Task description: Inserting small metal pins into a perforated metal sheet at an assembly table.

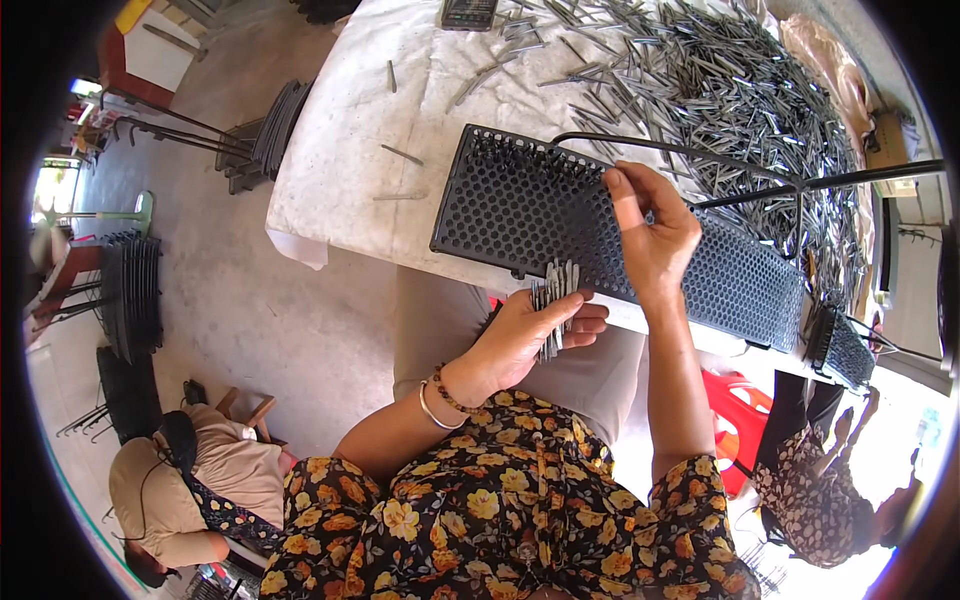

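The left hand [530, 335] is closed around a bundle of thin grey strips [556, 300] just off the front edge of the bench [340, 170]. Above the perforated black panel [520, 215], which lies along that edge beside a heap of loose strips [740, 90], the right hand [657, 235] bends thumb toward forefinger; whether they pinch anything, I cannot tell.

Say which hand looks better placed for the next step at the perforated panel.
Likely the right hand: it is over the black perforated panel, thumb near the far edge. The left hand is occupied, holding a bundle of thin grey strips by the near edge.
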Demonstrator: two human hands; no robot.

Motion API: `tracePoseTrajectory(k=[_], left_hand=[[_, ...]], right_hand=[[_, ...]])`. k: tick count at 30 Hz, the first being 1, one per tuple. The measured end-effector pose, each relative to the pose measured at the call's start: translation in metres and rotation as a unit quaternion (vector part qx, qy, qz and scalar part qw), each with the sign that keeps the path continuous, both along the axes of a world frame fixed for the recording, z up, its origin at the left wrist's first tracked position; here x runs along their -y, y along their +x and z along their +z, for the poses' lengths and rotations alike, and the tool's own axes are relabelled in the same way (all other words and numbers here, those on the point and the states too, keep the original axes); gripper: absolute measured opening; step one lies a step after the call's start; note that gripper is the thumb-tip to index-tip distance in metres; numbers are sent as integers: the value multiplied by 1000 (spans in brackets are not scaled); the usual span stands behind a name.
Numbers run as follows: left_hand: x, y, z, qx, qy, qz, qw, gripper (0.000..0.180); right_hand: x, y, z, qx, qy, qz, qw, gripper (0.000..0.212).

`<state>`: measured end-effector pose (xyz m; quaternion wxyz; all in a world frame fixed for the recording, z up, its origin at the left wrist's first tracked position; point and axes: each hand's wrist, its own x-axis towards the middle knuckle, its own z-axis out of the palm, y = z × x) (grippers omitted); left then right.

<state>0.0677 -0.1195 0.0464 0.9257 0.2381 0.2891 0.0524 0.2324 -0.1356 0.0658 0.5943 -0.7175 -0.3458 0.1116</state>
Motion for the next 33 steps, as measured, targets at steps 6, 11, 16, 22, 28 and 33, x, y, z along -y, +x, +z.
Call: tracePoseTrajectory(k=[6, 11, 16, 22, 28, 33], left_hand=[[0, -3, -3, -5, -10, 7, 1000, 28], [0, -5, -3, -3, -36, 8, 999, 26], [-3, -7, -6, -1, 5, -7, 1000, 26], [-2, -8, -3, 15, 32, 15, 999, 28], [-2, -4, 2, 17, 21, 25, 999, 29], [1, -4, 2, -5, 19, -2, 1000, 28]], right_hand=[[-17, 2, -16, 118, -37, -3, 992, 14], [-21, 5, -24, 324, -2, 57, 944, 12], [-17, -3, -11, 317, -39, 53, 946, 13], [22, -9, 18, 38, -186, 159, 969, 17], [44, -9, 13, -136, -235, 192, 943, 19], [27, -5, 18, -114, -117, 52, 985, 16]])
